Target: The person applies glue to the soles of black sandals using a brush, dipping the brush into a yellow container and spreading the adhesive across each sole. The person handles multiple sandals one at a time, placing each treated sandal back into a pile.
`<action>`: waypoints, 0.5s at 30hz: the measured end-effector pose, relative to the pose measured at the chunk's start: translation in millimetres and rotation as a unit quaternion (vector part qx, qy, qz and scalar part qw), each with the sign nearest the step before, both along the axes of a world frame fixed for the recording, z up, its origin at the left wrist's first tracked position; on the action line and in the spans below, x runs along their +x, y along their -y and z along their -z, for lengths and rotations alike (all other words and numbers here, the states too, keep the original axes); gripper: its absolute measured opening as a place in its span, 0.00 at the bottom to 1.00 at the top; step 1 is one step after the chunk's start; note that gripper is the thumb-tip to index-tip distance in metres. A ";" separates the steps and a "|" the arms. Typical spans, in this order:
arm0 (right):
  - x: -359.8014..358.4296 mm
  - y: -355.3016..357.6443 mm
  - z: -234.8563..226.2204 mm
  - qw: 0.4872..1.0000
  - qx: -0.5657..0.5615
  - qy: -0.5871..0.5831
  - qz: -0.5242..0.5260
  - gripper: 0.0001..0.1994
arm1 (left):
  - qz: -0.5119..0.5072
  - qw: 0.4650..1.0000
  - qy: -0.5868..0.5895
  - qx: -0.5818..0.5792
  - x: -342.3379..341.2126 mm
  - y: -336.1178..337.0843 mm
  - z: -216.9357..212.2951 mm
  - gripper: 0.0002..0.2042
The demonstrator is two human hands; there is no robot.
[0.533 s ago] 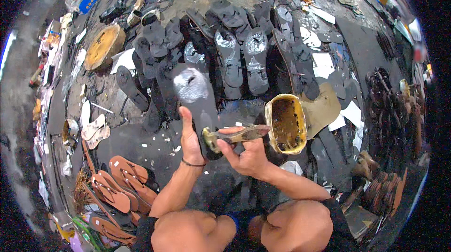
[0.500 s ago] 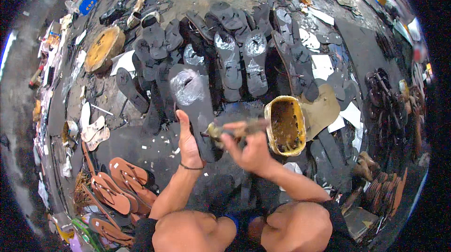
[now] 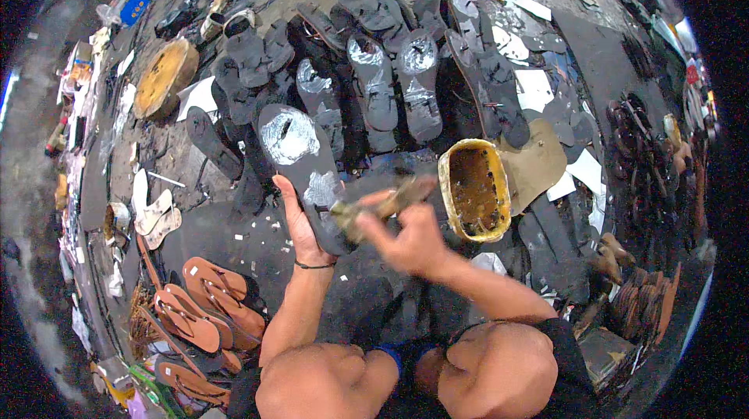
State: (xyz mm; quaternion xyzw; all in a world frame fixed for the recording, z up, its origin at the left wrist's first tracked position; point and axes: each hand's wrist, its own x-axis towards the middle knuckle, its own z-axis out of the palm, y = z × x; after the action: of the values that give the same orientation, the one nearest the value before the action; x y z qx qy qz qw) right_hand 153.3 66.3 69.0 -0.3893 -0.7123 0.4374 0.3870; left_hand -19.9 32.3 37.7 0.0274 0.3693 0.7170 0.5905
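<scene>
My left hand [image 3: 300,224] grips a black sandal sole [image 3: 310,161] near its lower end, with the thumb along its left edge. The sole slants up and to the left. Its far end carries a shiny wet patch, and a second whitish smear lies at its middle. My right hand [image 3: 417,241] is closed on a crusted brush [image 3: 402,193], blurred by motion. The brush's head meets the sole's lower right part. Just right of that hand stands a yellow-rimmed tub [image 3: 505,185] with a dark, sticky-looking inside.
Several black sandals and soles [image 3: 370,91] lie in rows ahead, some with shiny patches. Brown sandals [image 3: 191,317] are piled at lower left. A round wooden block [image 3: 165,79] sits at far left. A tan sheet [image 3: 538,161] lies beside the tub, among white scraps.
The sole has shifted left and tilts more leftward. A whitish smear now shows across its middle. The brush is still at its lower part, and the whole view has shifted slightly.
</scene>
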 end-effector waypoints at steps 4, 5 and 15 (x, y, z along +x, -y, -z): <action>3.8 -7.8 7.6 0.983 -0.121 -0.044 0.130 0.09 | -0.001 0.999 -0.038 -0.034 6.9 2.5 -6.0 0.33; -4.2 1.5 -2.4 0.982 -0.155 -0.102 0.017 0.09 | 0.048 0.993 -0.083 -0.064 10.0 3.0 -1.5 0.34; 16.6 24.5 8.6 0.893 -0.387 0.185 -0.135 0.11 | 0.011 0.995 -0.055 -0.088 -1.0 17.6 8.6 0.32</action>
State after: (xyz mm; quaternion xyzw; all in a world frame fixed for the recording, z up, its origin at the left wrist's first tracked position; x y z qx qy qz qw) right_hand 169.9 41.9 60.3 -0.4826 -0.5909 0.6464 0.0042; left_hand -20.9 14.7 29.1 0.0188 0.4623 0.6726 0.5776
